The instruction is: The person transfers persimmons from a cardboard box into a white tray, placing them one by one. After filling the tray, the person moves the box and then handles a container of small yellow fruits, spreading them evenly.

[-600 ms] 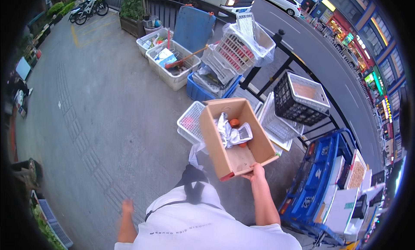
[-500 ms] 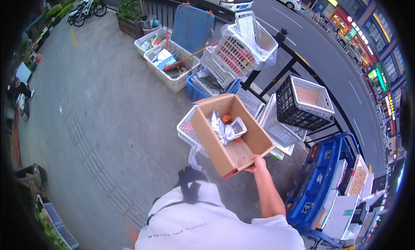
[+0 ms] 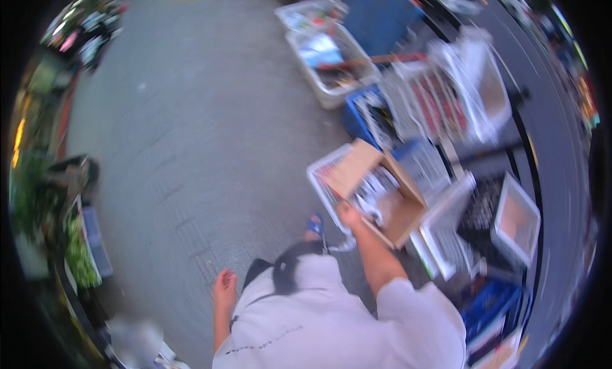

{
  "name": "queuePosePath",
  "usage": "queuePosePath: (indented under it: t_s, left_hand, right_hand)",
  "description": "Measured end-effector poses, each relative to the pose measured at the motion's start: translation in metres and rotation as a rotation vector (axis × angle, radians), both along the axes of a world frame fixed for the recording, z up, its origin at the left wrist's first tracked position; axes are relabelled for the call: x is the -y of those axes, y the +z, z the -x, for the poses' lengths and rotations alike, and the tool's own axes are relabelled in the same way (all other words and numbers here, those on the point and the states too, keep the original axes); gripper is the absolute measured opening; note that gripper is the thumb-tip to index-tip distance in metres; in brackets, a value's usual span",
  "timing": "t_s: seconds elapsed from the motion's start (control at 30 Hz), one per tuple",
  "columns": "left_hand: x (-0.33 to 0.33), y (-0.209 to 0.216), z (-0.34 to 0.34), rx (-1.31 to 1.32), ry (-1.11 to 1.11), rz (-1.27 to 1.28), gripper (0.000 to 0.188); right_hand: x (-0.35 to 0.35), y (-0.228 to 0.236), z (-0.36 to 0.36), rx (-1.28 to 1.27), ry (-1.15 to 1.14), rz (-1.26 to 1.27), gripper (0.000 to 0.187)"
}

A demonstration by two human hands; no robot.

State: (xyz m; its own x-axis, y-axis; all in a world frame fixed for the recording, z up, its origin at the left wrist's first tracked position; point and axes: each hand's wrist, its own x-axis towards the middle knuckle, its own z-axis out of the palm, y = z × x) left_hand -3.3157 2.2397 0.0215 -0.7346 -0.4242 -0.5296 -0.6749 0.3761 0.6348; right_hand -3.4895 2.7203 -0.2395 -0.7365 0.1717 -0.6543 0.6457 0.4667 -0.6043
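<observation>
A brown cardboard box (image 3: 408, 223) rests tilted among the crates, right of centre. Inside lie crumpled silvery and white wrappings (image 3: 377, 193). My right hand (image 3: 348, 214) overlaps the box's near left side, beside its raised flap (image 3: 354, 171). Blur hides its fingers, so whether it grips the cardboard or only passes in front of it is unclear. Partly under the box, a white plastic basket (image 3: 323, 171) shows its left rim. Low on the left, my left hand (image 3: 225, 285) hangs beside my shirt over the pavement, fingers loosely bent and holding nothing.
White tubs (image 3: 329, 95) with mixed rubbish, a blue crate (image 3: 357, 120) and stacked white baskets (image 3: 440, 104) line the railing. To the right stand a black-and-white crate (image 3: 513, 219) and a blue cart (image 3: 491, 305). Greens in a tray (image 3: 80, 254) lie at far left.
My right hand has moved from the box's near right corner to its left side. The box now sits lower, among the crates. My left hand has come into clearer view; the whole view has shifted.
</observation>
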Motion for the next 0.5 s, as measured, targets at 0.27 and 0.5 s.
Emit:
queuePosePath:
  t_s: [0.27, 0.5]
  left_hand:
    - [-0.034, -0.019, -0.046, -0.096, 0.209, 0.012, 0.045]
    - [-0.102, -0.175, -0.327, 0.315, 1.200, -0.047, 0.036]
  right_hand:
    - [0.122, -0.018, 0.012, -0.055, 0.480, 0.332, 0.039]
    - [0.042, 0.025, 0.073, -0.313, 1.952, -0.407, 0.030]
